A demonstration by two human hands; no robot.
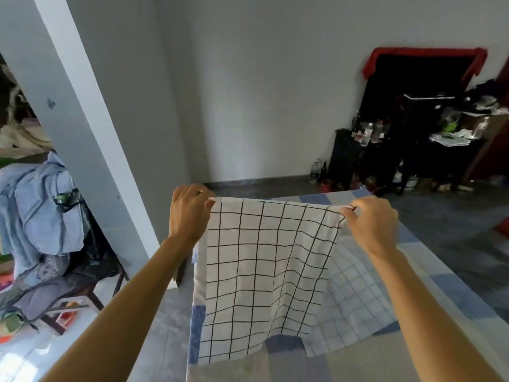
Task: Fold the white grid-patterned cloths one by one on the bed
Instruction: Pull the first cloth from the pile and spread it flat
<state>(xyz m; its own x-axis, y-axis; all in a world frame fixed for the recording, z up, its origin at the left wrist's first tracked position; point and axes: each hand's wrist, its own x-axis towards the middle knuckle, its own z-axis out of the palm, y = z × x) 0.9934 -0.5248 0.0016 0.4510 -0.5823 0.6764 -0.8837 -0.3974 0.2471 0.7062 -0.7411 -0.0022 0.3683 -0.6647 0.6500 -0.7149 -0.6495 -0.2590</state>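
Observation:
A white cloth with a black grid [264, 271] hangs spread in the air over the bed [429, 285], its lower edge reaching the bed's near end. My left hand [188, 213] pinches its top left corner. My right hand [371, 221] pinches the top right corner. Under it, to the right, a second white cloth with a finer blue grid [355, 301] lies flat on the bed.
The bed has a pale blue and grey checked cover. To the left stands a chair [68, 299] piled with blue clothes beside a white pillar [91, 128]. Dark shelves with bottles and clutter [407, 144] stand at the far right wall. Grey floor surrounds the bed.

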